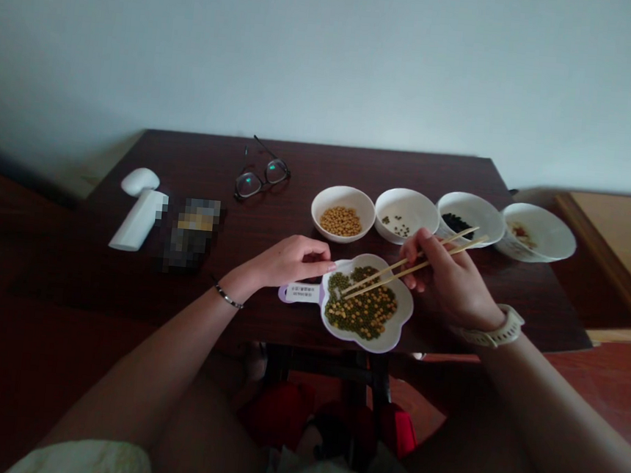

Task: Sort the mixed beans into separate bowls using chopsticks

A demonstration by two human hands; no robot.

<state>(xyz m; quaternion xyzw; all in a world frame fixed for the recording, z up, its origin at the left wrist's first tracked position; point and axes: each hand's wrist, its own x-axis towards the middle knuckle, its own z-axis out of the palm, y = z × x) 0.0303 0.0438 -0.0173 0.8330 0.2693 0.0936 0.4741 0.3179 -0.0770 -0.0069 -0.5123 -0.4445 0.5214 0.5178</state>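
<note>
A white paw-shaped dish with a purple edge and a short labelled handle stands near the table's front edge. Green mung beans and yellow soybeans lie mixed in it. My left hand is at its upper left rim, fingers bent, a fingertip gripping the edge. In my right hand is a pair of wooden chopsticks, closed around by the fingers. Their tips reach down among the beans on the dish's left side; whether a bean is between them is too small to tell.
Behind the dish stand white bowls in a row: one with soybeans, one with a few mung beans, one with black beans, one with reddish and pale bits. Glasses, a white device and a blurred-out object lie left.
</note>
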